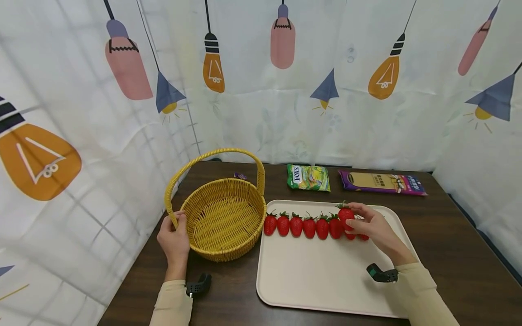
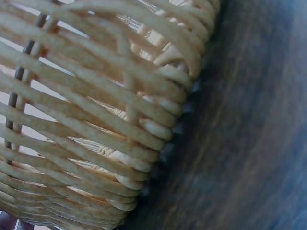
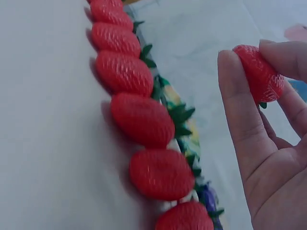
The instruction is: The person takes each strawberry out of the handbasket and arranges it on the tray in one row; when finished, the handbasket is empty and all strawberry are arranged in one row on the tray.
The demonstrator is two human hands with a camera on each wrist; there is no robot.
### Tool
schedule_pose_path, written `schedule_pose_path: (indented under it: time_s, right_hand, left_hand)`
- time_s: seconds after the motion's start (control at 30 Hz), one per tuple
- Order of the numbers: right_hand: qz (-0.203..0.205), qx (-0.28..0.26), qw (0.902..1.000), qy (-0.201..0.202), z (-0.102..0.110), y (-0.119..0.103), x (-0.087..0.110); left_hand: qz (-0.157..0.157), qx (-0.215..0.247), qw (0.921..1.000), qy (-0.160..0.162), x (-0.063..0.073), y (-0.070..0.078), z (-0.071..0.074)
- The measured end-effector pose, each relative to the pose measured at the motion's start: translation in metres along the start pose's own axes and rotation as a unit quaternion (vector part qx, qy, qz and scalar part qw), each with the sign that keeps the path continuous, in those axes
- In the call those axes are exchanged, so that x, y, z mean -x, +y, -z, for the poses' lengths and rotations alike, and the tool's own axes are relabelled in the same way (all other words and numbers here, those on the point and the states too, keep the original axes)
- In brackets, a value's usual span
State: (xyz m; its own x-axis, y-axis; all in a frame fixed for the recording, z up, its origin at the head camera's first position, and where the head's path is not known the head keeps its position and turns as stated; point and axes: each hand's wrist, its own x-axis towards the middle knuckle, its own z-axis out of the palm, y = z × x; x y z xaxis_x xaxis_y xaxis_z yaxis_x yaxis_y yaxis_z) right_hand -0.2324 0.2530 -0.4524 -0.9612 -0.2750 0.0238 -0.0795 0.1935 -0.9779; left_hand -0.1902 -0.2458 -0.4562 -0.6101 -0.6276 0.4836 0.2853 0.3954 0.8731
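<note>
At the left side of the yellow wicker basket (image 1: 226,224), my left hand (image 1: 174,240) grips the base of its tall handle (image 1: 228,150). Nothing lies inside the basket. The left wrist view is filled by its woven side (image 2: 86,105), with fingertips just showing at the lower left corner. Between thumb and fingers, my right hand (image 1: 377,228) pinches a red strawberry (image 1: 345,214), raised above the far part of a cream tray (image 1: 322,276). Below it a row of several strawberries (image 1: 296,225) lies on the tray, green leaves pointing away; the hand partly covers the row's right end.
Behind the tray lie a green Fox's candy bag (image 1: 308,177) and a long purple-and-gold packet (image 1: 383,183). A small purple wrapped item (image 1: 240,176) sits behind the basket. Patterned curtains (image 1: 253,113) border the dark wooden table (image 1: 452,253) at the back and sides.
</note>
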Motion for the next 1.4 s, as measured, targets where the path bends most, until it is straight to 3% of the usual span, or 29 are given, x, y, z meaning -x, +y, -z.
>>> schedule_pose_path:
  time_s: [0.2, 0.5, 0.8, 1.0, 1.1, 1.4]
  right_hand:
    - [-0.011, 0.028, 0.9989, 0.035, 0.021, 0.011, 0.019]
    - [-0.029, 0.052, 0.9902, 0.126, 0.050, 0.026, 0.039]
    - [-0.069, -0.033, 0.9783, 0.193, 0.069, 0.044, 0.048]
    - [-0.125, -0.139, 0.9529, 0.239, 0.077, 0.047, 0.051]
    - [-0.145, -0.148, 0.9471, 0.245, 0.078, 0.048, 0.051]
    - [-0.172, 0.021, 0.9556, 0.238, 0.078, 0.053, 0.043]
  left_hand:
    - [0.011, 0.002, 0.9999, -0.003, -0.001, -0.001, 0.000]
    - [0.007, 0.005, 0.9999, -0.009, -0.003, 0.000, -0.001]
    - [0.016, 0.004, 0.9998, -0.007, -0.002, 0.000, 0.000]
    - [0.013, 0.004, 0.9999, -0.005, -0.003, 0.001, 0.000]
    - [0.011, 0.003, 0.9999, -0.003, -0.002, 0.002, 0.000]
    - [0.015, -0.002, 0.9999, -0.005, -0.001, 0.002, 0.000]
